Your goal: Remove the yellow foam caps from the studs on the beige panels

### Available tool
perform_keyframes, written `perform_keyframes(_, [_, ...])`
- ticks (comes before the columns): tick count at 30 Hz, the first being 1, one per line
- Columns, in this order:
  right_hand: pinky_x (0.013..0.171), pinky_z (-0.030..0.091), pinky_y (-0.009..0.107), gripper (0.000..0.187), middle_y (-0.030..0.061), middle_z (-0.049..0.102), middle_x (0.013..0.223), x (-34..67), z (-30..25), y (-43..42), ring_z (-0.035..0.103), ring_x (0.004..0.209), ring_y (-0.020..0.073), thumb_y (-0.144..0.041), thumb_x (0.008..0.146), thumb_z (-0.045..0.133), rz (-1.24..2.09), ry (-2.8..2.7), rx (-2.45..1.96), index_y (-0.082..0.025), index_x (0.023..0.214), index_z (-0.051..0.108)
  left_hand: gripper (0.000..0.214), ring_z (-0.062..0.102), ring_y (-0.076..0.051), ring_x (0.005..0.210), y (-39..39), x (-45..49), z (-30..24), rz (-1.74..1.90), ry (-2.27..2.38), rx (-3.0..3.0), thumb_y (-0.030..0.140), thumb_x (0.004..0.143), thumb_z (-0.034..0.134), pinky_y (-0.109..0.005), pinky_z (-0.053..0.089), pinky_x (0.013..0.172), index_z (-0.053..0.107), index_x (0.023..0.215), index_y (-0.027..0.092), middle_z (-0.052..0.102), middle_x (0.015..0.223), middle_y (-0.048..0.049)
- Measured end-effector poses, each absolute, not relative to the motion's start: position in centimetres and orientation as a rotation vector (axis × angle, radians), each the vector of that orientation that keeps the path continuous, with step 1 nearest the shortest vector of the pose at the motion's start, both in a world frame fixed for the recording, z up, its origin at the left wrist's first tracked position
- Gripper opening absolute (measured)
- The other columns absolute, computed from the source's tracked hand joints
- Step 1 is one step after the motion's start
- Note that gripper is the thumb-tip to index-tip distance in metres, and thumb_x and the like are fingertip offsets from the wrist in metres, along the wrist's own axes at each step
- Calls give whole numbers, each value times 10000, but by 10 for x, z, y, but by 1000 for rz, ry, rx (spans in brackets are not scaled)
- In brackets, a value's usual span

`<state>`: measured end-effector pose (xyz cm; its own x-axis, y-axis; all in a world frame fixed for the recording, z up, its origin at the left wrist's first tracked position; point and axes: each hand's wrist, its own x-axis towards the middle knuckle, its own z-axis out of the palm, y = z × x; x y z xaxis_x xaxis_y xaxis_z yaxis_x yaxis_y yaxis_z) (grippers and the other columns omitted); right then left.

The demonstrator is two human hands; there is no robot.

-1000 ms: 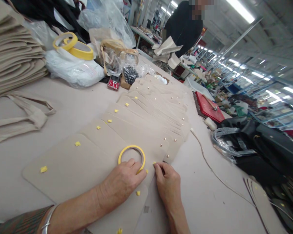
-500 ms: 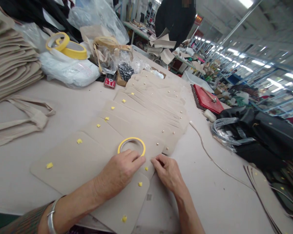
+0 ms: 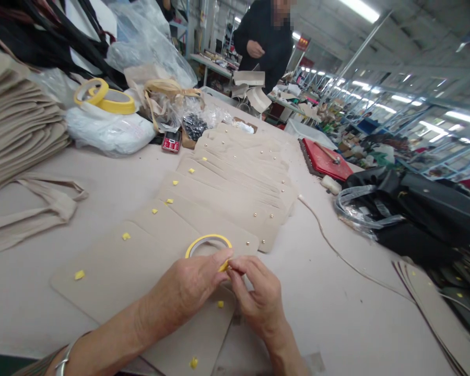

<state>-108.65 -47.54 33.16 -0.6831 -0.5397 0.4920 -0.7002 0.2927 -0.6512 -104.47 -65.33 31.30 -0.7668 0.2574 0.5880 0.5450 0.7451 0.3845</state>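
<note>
My left hand [image 3: 194, 282] is closed on a roll of yellow tape [image 3: 208, 238], which stands tilted above the beige panels. At the roll's near right edge, my right hand [image 3: 260, 292] pinches the tape, its fingertips meeting my left thumb; the pinched bit itself is mostly hidden. Beneath both hands lie overlapping beige panels [image 3: 113, 271] with rounded corners. Small yellow tape pieces [image 3: 79, 274] dot their left and near parts, and small metal studs [image 3: 248, 243] show along the right side. My left forearm covers part of the nearest panels.
Left: stacked beige pieces [image 3: 27, 120], a strap [image 3: 58, 201] and more tape rolls [image 3: 117, 102] on a white plastic bag [image 3: 112, 130]. A red phone [image 3: 171, 141] lies behind. Right: a hammer on a red block [image 3: 325, 159], a cord [image 3: 329, 243], black bags [image 3: 423, 209]. A person [image 3: 266, 47] stands beyond.
My right hand has moved left from the panel's edge to the tape roll and now meets my left hand. The roll has tilted up slightly. The view has shifted a little.
</note>
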Motion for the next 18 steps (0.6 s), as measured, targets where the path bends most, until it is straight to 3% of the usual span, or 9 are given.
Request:
perform_keyframes(4, [658,471,241,150,25,648,752,-1085,324,-476,596,700,137,-64,875,515,1198,-2330,1150,-180,866,611,230,658,-150,832,-650,-1042,313,-830,-2479,-653,201,1005,379,-244,514,733,469,1211,155,685,943,-39])
perform_keyframes(10, [576,444,223,158,11,608,665,-1077,313,-479,562,584,119,-62,828,498,1049,-2243,1016,-164,821,620,192,561,-156,643,-650,-1044,318,-875,-2598,-622,165,987,355,-266,393,558,520,902,213,562,736,11])
perform_keyframes(12, [564,450,216,142,10,624,664,-1075,314,-481,571,570,114,-88,815,517,1173,-2314,887,-167,798,635,214,518,-156,598,-649,-1046,321,-825,-2587,-612,167,982,357,-274,351,525,511,841,212,521,704,11])
perform_keyframes(15, [489,444,208,118,-7,612,589,-1080,316,-481,560,501,113,-209,820,558,1651,-2522,479,-169,735,630,226,472,-154,577,-645,-1050,327,-806,-2554,-655,136,962,355,-275,330,517,505,807,204,485,693,8])
perform_keyframes(18, [433,433,209,215,-24,571,513,-1098,315,-472,538,437,114,-354,782,616,2058,-2566,30,-159,691,608,215,470,-156,602,-639,-1055,332,-809,-2525,-727,98,946,354,-269,356,546,518,846,194,494,716,3])
